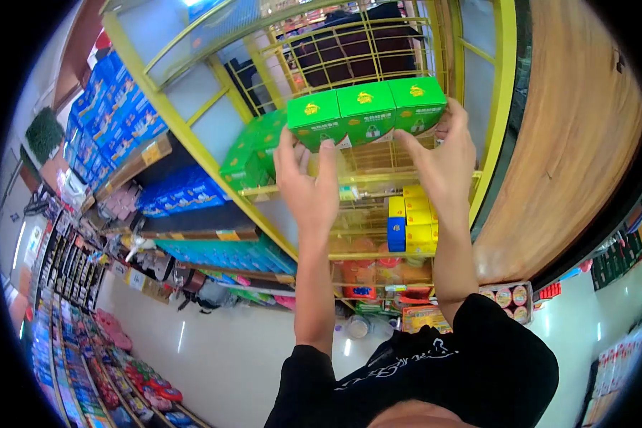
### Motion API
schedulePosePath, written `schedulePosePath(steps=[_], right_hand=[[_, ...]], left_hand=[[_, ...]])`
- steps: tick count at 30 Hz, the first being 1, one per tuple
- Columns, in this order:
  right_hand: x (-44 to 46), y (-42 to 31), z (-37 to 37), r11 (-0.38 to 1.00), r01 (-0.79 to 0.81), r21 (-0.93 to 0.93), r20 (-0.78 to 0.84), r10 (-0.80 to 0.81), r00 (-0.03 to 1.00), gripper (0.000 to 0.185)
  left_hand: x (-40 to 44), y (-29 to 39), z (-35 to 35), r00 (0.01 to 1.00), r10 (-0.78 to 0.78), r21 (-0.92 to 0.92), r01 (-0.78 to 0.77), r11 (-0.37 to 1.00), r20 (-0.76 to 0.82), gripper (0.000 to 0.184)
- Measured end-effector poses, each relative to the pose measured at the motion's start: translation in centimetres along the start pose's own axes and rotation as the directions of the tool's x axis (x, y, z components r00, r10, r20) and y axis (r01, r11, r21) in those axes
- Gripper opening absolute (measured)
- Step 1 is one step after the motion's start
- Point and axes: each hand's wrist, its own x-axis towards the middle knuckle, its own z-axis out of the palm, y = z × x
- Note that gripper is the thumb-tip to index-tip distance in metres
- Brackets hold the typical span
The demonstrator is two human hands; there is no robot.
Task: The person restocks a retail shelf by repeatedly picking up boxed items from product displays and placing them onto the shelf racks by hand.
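Three green boxes (366, 107) with yellow logos are pressed side by side in a row between my two hands. My left hand (308, 175) grips the left end of the row, its thumb on the front face. At the right end my right hand (439, 153) holds on, with the thumb on the front and fingers round the side. The row is at the level of a yellow wire shelf (399, 173). More green boxes (253, 146) stand on the shelf just left of my left hand.
Below, yellow boxes (419, 221) and a blue box (396, 235) sit on a lower shelf. A wooden panel (556, 143) rises on the right. Blue packages (110, 110) fill shelves on the left. Tiled floor (214, 349) stretches below.
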Motion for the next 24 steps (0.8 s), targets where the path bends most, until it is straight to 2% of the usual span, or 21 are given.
schedulePosePath(steps=[5, 8, 11, 13, 14, 16, 17, 20, 22, 24], right_hand=[[3.0, 1.5, 2.9, 0.978, -0.124, -0.169, 0.238, 0.163, 0.957, 0.077], [3.8, 1.5, 3.8, 0.946, -0.151, -0.286, 0.315, 0.242, 0.918, 0.075], [4.1, 2.1, 4.9, 0.922, -0.116, -0.370, 0.362, 0.258, 0.896, 0.074], [3.9, 2.5, 5.8, 0.922, -0.093, -0.377, 0.404, 0.254, 0.879, 0.074], [3.6, 2.9, 6.2, 0.926, -0.038, -0.376, 0.391, 0.196, 0.899, 0.074], [3.5, 3.1, 6.7, 0.920, 0.079, -0.384, 0.365, 0.073, 0.928, 0.074], [3.6, 2.8, 6.8, 0.908, 0.065, -0.415, 0.379, 0.108, 0.919, 0.073], [3.9, 0.9, 7.1, 0.891, -0.011, -0.455, 0.434, 0.232, 0.870, 0.073], [4.9, 1.3, 7.3, 0.908, -0.095, -0.409, 0.499, 0.309, 0.810, 0.074], [4.9, 0.5, 7.2, 0.918, -0.123, -0.377, 0.491, 0.311, 0.814, 0.074]], left_hand=[[4.4, -4.0, 0.9, 0.985, -0.110, 0.178, 0.085, 0.980, 0.135, 0.063], [5.9, -5.3, 0.6, 0.953, -0.151, 0.122, 0.122, 0.985, 0.264, 0.060], [6.7, -5.2, 0.2, 0.920, -0.183, 0.126, 0.147, 0.981, 0.347, 0.066], [7.1, -4.0, -0.4, 0.855, -0.256, 0.325, 0.110, 0.939, 0.451, 0.074], [7.1, -3.9, -0.8, 0.817, -0.296, 0.417, 0.075, 0.906, 0.496, 0.078], [7.2, -4.7, -0.8, 0.779, -0.265, 0.382, 0.036, 0.924, 0.568, 0.088], [7.2, -5.0, -0.6, 0.759, -0.248, 0.361, 0.019, 0.932, 0.602, 0.094], [6.5, -6.8, 0.5, 0.744, -0.207, 0.474, -0.165, 0.865, 0.636, 0.099], [6.6, -5.9, 0.4, 0.679, -0.306, 0.539, -0.156, 0.828, 0.667, 0.101], [6.2, -6.1, 0.8, 0.632, -0.367, 0.596, -0.190, 0.781, 0.683, 0.100]])
